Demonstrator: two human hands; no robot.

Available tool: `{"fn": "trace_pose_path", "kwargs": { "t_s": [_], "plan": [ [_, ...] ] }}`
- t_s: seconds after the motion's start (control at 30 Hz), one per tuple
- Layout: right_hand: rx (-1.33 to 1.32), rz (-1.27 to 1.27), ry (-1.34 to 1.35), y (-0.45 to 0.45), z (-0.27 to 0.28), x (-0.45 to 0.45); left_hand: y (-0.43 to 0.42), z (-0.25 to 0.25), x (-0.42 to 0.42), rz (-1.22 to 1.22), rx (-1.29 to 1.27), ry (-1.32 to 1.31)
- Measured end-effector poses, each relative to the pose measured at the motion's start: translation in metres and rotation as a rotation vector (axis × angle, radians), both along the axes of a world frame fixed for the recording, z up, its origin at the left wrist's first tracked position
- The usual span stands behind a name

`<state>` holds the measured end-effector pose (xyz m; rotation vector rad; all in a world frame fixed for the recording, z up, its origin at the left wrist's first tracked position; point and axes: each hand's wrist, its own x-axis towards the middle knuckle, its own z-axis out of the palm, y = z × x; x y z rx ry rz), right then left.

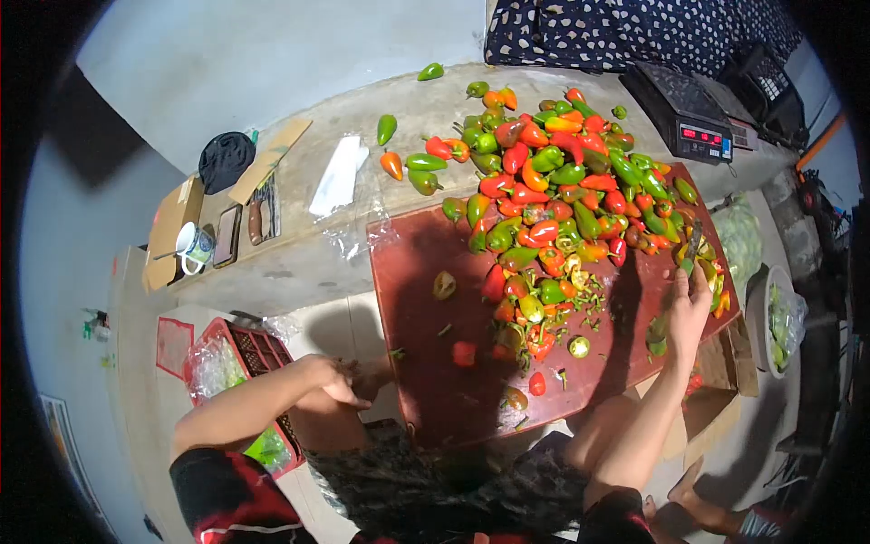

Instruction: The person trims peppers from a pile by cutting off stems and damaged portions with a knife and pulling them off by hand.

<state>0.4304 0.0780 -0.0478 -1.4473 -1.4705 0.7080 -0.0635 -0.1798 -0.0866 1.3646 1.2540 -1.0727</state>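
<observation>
My right hand [691,297] is closed round the green handle of a knife [694,243] at the right end of the red board, its dark blade pointing away from me. Under and beside the blade lie cut pepper pieces [716,281]. A large heap of red, green and orange peppers [553,181] covers the far part of the red board [435,326] and spills onto the ledge behind. Nearer me are cut peppers, stems and scraps [580,308]. My left hand [337,377] rests by my knee, left of the board, fingers partly in shadow, loosely apart, holding nothing I can see.
A digital scale [680,113] stands behind the heap on the right. On the left ledge are a phone [227,234], a mug [194,247] and a brown-handled tool [255,222]. A red crate [258,349], a cardboard box [711,399] and a white tub [766,317] flank me. A person's bare foot [686,485] shows lower right.
</observation>
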Motion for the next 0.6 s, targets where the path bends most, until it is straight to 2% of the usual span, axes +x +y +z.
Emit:
{"fn": "trace_pose_path", "kwargs": {
  "t_s": [0.07,0.13,0.17,0.23,0.3,0.37,0.4,0.47,0.5,0.6],
  "plan": [
    [0.038,-0.014,-0.014,-0.003,0.006,-0.002,-0.029,-0.064,-0.03,-0.096,-0.045,-0.04],
    [0.077,-0.037,-0.036,-0.008,0.012,-0.007,-0.024,-0.036,-0.017,-0.174,0.081,-0.061],
    [0.025,-0.024,0.068,-0.009,0.016,-0.009,-0.025,-0.044,-0.018,-0.184,0.083,-0.069],
    [-0.017,0.011,0.183,-0.012,0.02,-0.008,-0.031,-0.079,-0.03,-0.074,0.11,0.069],
    [-0.036,0.021,0.246,-0.016,0.027,-0.011,-0.026,-0.109,-0.04,-0.095,0.114,0.085],
    [-0.037,0.026,0.265,-0.015,0.027,-0.013,-0.035,-0.157,-0.062,-0.1,0.101,0.11],
    [-0.051,0.044,0.273,-0.014,0.026,-0.013,-0.039,-0.192,-0.078,-0.017,0.126,0.189],
    [-0.066,0.059,0.281,-0.013,0.026,-0.015,-0.03,-0.192,-0.075,0.061,0.151,0.268],
    [-0.079,0.055,0.253,-0.014,0.026,-0.017,-0.01,-0.158,-0.052,0.126,0.074,0.322],
    [-0.069,0.108,0.225,-0.013,0.026,-0.018,-0.006,-0.155,-0.047,0.194,-0.011,0.357]
  ]
}}
